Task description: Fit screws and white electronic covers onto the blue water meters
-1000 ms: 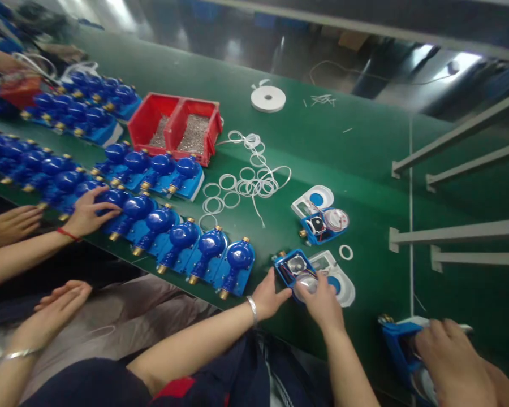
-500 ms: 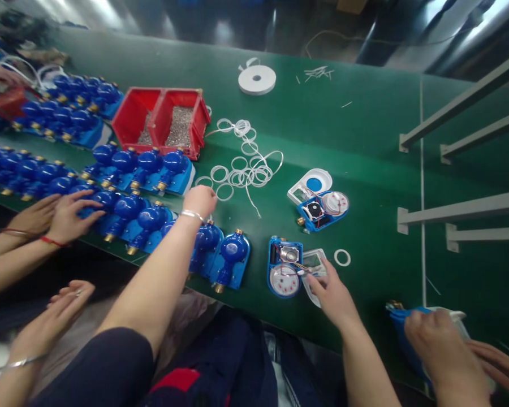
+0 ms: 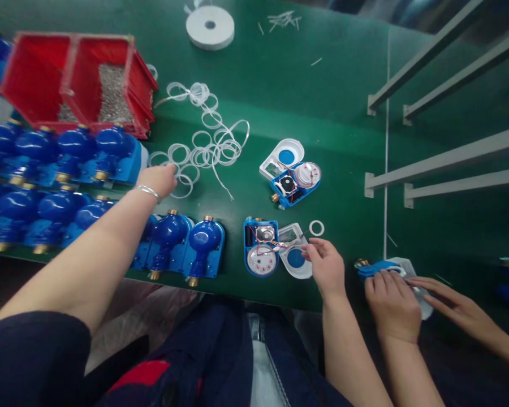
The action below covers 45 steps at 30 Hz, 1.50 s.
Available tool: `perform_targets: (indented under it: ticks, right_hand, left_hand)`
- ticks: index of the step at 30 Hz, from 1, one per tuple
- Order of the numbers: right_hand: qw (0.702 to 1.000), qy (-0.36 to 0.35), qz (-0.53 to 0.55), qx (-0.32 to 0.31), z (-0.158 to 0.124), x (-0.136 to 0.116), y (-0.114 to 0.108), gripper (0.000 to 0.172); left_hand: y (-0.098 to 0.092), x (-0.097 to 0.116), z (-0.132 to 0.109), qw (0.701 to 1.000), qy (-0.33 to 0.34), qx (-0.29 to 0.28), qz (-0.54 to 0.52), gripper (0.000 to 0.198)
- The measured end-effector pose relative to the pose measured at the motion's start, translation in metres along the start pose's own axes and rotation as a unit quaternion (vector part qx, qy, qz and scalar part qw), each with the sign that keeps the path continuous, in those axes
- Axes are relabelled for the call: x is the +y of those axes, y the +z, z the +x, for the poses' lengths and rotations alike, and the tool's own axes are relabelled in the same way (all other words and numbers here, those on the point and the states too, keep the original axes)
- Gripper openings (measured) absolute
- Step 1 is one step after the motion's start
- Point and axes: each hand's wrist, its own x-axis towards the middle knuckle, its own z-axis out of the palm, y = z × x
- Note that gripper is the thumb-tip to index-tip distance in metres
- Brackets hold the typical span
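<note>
My left hand (image 3: 159,180) reaches across the blue meters with its fingers curled closed, fingertips down by loose white rings (image 3: 186,181). What it pinches, if anything, is hidden. My right hand (image 3: 327,267) hovers half curled at the right edge of a white cover (image 3: 289,233), thumb and forefinger slightly apart; whether they touch it is unclear. This cover lies inner side up, a blue disc in it. Thin wires link it to an opened blue water meter (image 3: 261,249) with a round dial. Farther back lies a second opened meter (image 3: 297,183) with its cover. A flat white ring (image 3: 316,228) is nearby.
Red bins (image 3: 142,85) with small metal parts stand at the left, behind rows of blue meters (image 3: 206,243). A white tape roll (image 3: 210,27) lies at the back. Metal struts (image 3: 449,155) rise at right. A co-worker's hands (image 3: 394,305) hold another meter (image 3: 379,268).
The view has shifted right and down. The white cover by my right hand has swung flatter and now shows its blue disc. My left hand stays by the rings.
</note>
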Motion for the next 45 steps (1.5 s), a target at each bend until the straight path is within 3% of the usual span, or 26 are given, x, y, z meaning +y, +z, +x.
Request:
perform_targets:
  ticks: [3,5,9,12,14,17,22,24,28,30,32,36,38,42,45]
  right_hand:
    - [0.997,-0.039,-0.05,0.04,-0.003,0.013,-0.033,0.024]
    - [0.994,-0.047,-0.082,0.059,-0.005,0.028,-0.068,0.015]
    - [0.966,-0.141,-0.206,0.07,-0.006,0.066,-0.121,0.011]
    - [0.932,-0.21,-0.291,0.045,-0.004,0.084,-0.126,0.019]
    - [0.924,-0.226,-0.307,0.04,-0.002,0.089,-0.12,0.022]
    - [0.926,-0.232,-0.294,0.039,0.0,0.09,-0.117,0.024]
    - [0.95,-0.257,-0.172,0.033,-0.002,0.072,-0.119,0.019]
    - [0.956,-0.27,-0.117,0.007,-0.01,0.053,-0.097,0.018]
    - [0.965,-0.234,-0.04,-0.114,-0.036,0.007,-0.011,0.021]
    - [0.969,-0.213,-0.027,-0.119,-0.042,-0.002,0.013,0.023]
    - [0.966,-0.228,-0.045,-0.114,-0.037,0.007,0.001,0.022]
    - [0.955,-0.254,-0.155,0.0,-0.011,0.057,-0.084,0.021]
    - [0.946,-0.249,-0.207,0.022,-0.002,0.079,-0.114,0.024]
    - [0.905,-0.236,-0.353,0.016,-0.001,0.1,-0.124,0.033]
    - [0.9,-0.235,-0.366,0.019,-0.004,0.099,-0.118,0.032]
  left_hand:
    - [-0.017,0.036,-0.04,0.991,-0.001,0.108,-0.075,0.03]
    - [-0.01,0.069,-0.081,0.969,0.078,0.111,-0.207,0.026]
    - [0.046,0.124,-0.164,0.923,0.192,-0.004,-0.334,0.031]
    - [0.09,0.141,-0.195,0.927,0.181,0.052,-0.324,0.034]
    - [0.107,0.147,-0.198,0.936,0.164,0.108,-0.292,0.036]
    - [0.113,0.156,-0.19,0.94,0.132,0.164,-0.269,0.035]
    - [0.112,0.167,-0.177,0.927,0.11,0.171,-0.316,0.036]
    - [0.112,0.167,-0.175,0.919,0.11,0.161,-0.343,0.036]
    - [0.116,0.166,-0.172,0.905,0.109,0.155,-0.382,0.036]
    - [0.118,0.165,-0.171,0.901,0.103,0.158,-0.39,0.036]
    - [0.121,0.166,-0.17,0.9,0.098,0.163,-0.392,0.035]
    - [0.126,0.166,-0.169,0.9,0.102,0.171,-0.388,0.033]
    - [0.126,0.166,-0.168,0.901,0.101,0.168,-0.387,0.033]
    - [0.119,0.162,-0.171,0.906,0.107,0.145,-0.383,0.03]
    - [0.106,0.154,-0.172,0.912,0.093,0.184,-0.355,0.024]
